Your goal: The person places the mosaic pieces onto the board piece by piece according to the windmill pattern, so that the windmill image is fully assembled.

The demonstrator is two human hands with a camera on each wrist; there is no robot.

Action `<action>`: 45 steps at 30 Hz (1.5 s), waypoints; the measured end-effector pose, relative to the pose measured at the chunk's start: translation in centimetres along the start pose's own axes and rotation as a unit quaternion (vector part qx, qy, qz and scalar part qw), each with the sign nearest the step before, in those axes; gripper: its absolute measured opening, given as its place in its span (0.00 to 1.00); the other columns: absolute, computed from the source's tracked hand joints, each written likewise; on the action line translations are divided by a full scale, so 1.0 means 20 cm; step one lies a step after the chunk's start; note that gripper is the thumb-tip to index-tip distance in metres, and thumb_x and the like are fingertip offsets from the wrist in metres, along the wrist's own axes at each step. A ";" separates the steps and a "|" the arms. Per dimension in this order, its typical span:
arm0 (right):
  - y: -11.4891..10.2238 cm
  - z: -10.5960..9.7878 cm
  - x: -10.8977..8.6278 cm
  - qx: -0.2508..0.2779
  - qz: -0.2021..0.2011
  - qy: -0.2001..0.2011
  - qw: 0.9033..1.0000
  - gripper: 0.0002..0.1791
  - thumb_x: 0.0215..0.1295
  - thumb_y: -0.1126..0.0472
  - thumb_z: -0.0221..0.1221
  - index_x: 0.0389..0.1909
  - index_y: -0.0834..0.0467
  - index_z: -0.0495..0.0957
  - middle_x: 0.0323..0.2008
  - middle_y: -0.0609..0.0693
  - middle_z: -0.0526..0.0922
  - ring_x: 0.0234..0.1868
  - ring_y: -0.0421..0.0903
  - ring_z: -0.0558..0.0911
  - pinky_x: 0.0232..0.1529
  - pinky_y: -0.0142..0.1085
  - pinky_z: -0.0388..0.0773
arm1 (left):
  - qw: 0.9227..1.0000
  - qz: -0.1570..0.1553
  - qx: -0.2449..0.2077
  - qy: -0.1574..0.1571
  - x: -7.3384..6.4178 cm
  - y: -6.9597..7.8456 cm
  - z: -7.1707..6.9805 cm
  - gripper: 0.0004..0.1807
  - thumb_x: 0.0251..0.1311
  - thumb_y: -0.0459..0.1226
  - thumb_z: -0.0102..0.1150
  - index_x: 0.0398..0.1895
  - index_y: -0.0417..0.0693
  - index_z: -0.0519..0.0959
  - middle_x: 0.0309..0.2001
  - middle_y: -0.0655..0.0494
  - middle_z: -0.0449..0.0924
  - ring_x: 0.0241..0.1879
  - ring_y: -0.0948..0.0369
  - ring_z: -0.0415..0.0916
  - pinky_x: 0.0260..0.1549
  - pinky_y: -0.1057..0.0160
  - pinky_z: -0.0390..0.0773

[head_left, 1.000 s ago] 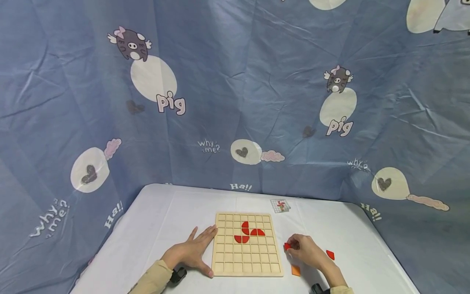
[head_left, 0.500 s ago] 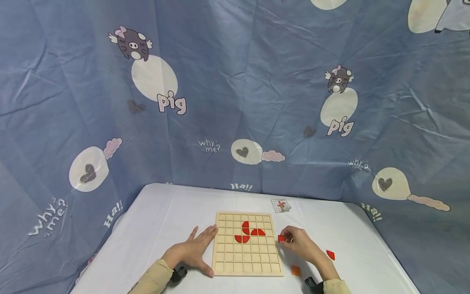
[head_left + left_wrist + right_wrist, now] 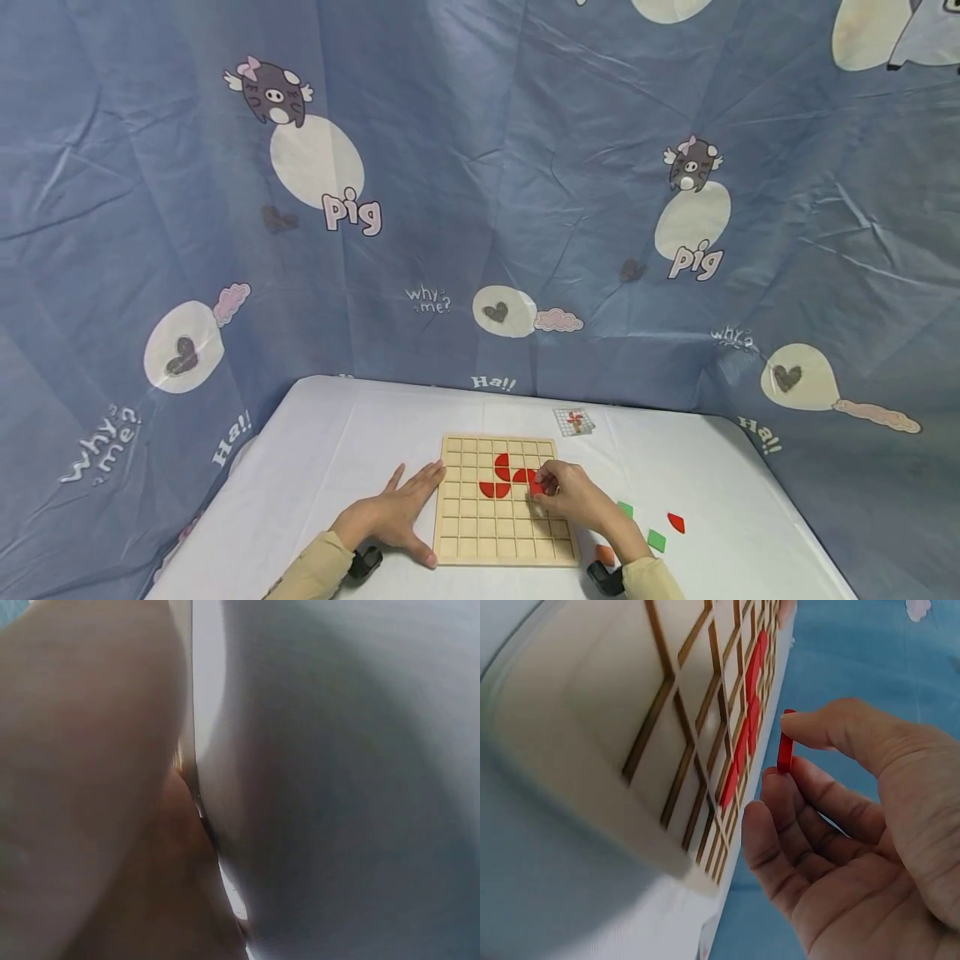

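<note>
A blue pig-print curtain (image 3: 420, 167) hangs behind the white table (image 3: 360, 450) I watch from afar, where a wooden grid board (image 3: 480, 530) lies. The left hand (image 3: 393, 510) spreads wide at the board's left edge; the right hand (image 3: 576, 495) makes a narrow pinch over its right half. Beyond the far right corner sits a patterned card (image 3: 573, 422). Loose green pieces (image 3: 656, 541) lie right of the board, and in the pinch I see a red tile (image 3: 786, 745), held just above the grid

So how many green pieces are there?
2: a green piece partly hidden behind the right forearm, and another green piece near the right sleeve. The forearm might hide more.
</note>
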State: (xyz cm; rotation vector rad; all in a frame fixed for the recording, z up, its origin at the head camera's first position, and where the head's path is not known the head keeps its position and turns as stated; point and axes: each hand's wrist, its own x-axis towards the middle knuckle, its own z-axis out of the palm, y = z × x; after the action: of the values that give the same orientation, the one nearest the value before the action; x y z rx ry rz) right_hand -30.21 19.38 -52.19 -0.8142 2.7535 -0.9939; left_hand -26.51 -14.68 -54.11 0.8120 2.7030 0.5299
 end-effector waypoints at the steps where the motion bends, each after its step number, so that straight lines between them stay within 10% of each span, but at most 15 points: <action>1: -0.01 0.01 0.01 0.000 -0.002 -0.004 1.000 0.09 0.59 0.62 0.65 0.38 0.58 0.77 0.34 0.46 0.80 0.32 0.33 0.77 0.31 0.27 0.79 | 1.000 0.000 0.001 0.000 0.00 0.00 0.00 0.76 0.30 0.70 0.69 0.76 0.39 0.40 0.78 0.45 0.37 0.77 0.48 0.37 0.72 0.36 0.30; 45: -0.02 0.12 0.11 -0.017 -0.011 -0.022 1.000 0.07 0.60 0.65 0.65 0.39 0.59 0.79 0.33 0.46 0.80 0.31 0.32 0.76 0.31 0.26 0.78 | 1.000 -0.004 0.007 -0.002 0.02 -0.02 0.02 0.76 0.30 0.72 0.67 0.77 0.41 0.41 0.78 0.46 0.37 0.78 0.50 0.36 0.72 0.35 0.31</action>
State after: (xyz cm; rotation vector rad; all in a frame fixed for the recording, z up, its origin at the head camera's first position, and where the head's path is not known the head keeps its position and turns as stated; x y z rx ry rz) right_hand -31.29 16.63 -53.57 -0.8640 2.7358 -0.9245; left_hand -26.86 -14.70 -54.61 0.8054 2.7084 0.5081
